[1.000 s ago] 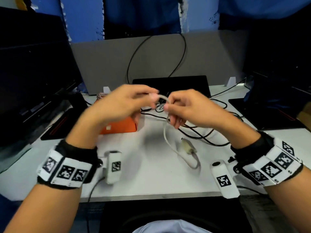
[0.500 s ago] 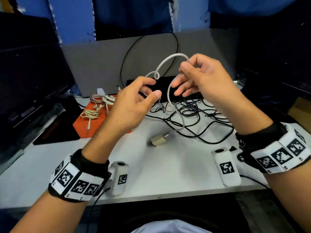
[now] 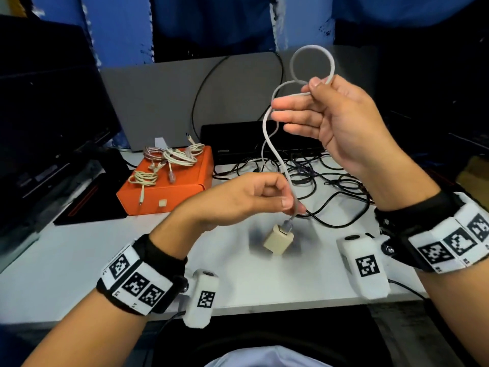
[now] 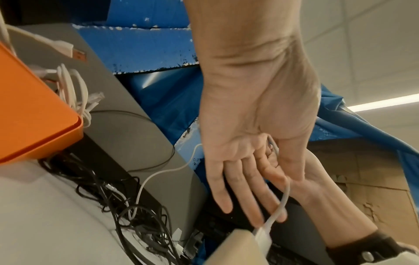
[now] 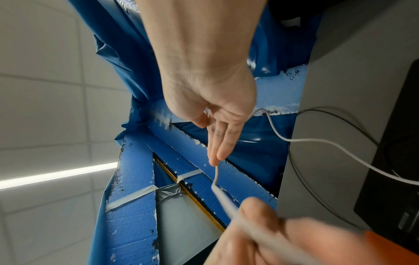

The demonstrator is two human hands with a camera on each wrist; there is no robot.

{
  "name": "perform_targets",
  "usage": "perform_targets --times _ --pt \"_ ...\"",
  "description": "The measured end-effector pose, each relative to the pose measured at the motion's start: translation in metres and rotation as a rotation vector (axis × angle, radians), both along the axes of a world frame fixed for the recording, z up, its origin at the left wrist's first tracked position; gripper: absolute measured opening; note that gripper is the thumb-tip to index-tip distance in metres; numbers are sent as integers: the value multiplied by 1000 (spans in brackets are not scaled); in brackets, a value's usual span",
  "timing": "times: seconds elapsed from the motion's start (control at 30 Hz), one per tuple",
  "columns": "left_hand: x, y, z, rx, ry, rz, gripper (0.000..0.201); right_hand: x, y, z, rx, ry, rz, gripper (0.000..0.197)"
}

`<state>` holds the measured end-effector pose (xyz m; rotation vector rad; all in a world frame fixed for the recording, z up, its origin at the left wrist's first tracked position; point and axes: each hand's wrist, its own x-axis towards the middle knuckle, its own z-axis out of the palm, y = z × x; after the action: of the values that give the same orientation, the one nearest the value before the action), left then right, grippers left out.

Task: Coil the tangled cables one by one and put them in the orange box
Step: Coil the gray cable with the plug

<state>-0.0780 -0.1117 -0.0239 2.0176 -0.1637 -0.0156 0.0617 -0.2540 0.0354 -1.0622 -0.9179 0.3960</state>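
1. My right hand [image 3: 341, 120] is raised at about 1 o'clock in the head view. Its grip: thumb and forefinger pinch the white cable [image 3: 267, 133]; the other fingers [image 3: 293, 103] lie straight.
2. Above that pinch the cable forms one closed loop; a second, looser bend sits just left of it.
3. From there the cable hangs down in an S-curve to my left hand [image 3: 246, 200], low at 6 o'clock from the right. Its grip: thumb and curled fingers pinch the cable near its plug end.
4. A beige adapter [image 3: 277, 241] hangs on the plug just below my left hand. Whether it touches the counter [image 3: 79, 255] I cannot tell; it is blurred.
5. The orange box [image 3: 180, 189] sits on the counter at 10 o'clock from my left hand, well apart. Three coiled cables [image 3: 174, 157] lie on it.
6. A tangle of black cables [image 3: 330, 181] lies on the counter at 3 o'clock from the box, behind my hands.
7. A dark monitor [image 3: 47, 123] stands at 9 o'clock; a grey panel [image 3: 158, 102] stands behind the box.
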Motion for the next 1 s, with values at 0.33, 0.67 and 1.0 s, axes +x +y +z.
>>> perform_targets --times 0.33,0.67,1.0 --pt "1 20 23 -54 -373 465 29 10 -23 10 -622 -540 -619 39" --pt "4 34 20 33 -394 752 38 -60 -40 25 -428 -488 92 47" --pt "-22 24 50 -578 -320 261 37 -21 10 -20 -431 -621 -71 22"
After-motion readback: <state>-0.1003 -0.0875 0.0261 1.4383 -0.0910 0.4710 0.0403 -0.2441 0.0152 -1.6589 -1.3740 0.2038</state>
